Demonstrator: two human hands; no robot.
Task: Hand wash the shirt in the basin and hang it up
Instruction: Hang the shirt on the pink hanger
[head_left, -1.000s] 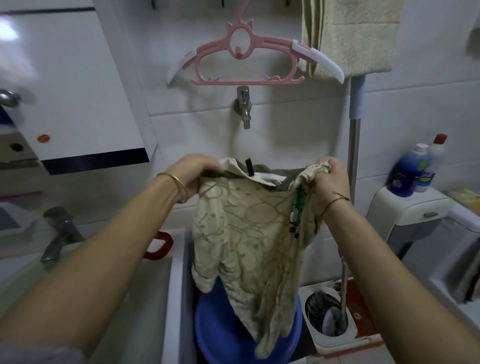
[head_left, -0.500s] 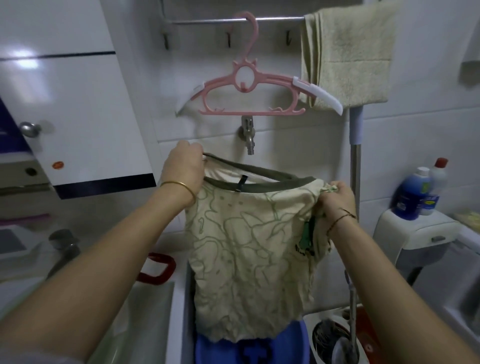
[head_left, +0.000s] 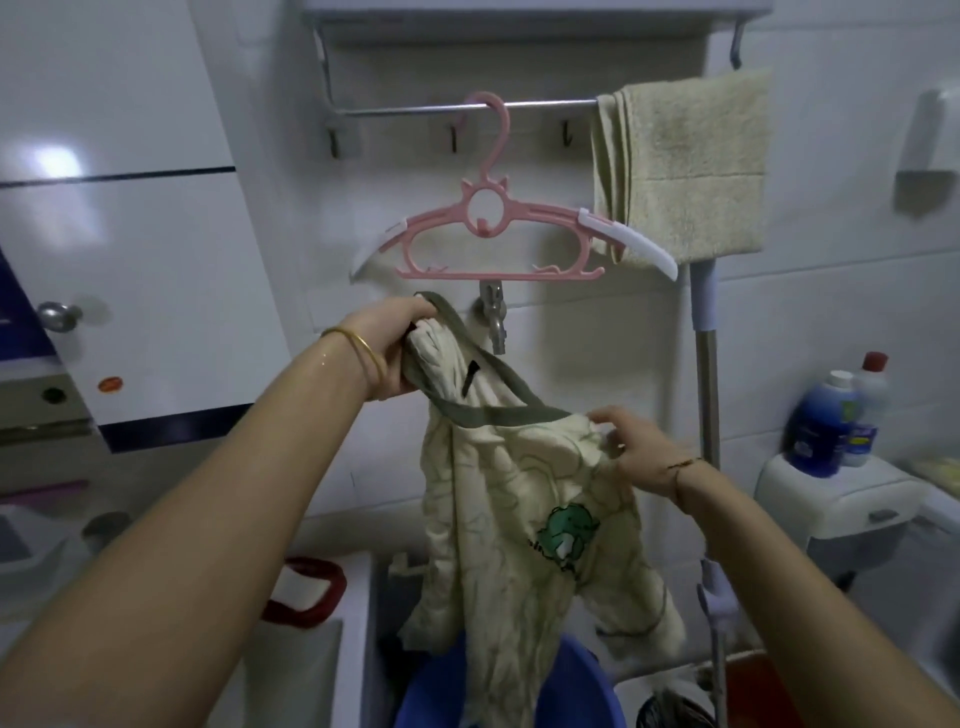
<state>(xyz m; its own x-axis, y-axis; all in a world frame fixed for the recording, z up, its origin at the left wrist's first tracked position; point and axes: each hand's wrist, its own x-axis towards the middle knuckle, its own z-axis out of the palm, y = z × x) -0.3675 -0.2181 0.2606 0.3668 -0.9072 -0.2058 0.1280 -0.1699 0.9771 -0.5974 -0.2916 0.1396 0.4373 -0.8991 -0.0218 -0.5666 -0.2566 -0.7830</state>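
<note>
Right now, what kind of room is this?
Probably a home bathroom doubling as a laundry spot: a wall tap on white tiles, a towel over a metal rail, and what looks like a toilet cistern carrying detergent bottles.

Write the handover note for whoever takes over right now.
Left hand grips the shirt by its collar, raised just below the pink hanger.
Right hand pinches the shirt's shoulder, lower down.
The hanger hangs bare on the rail; the hem reaches down to the blue basin.
Done: shirt lifted up, washing apparently finished.
Left: fit it onto the hanger.
</note>
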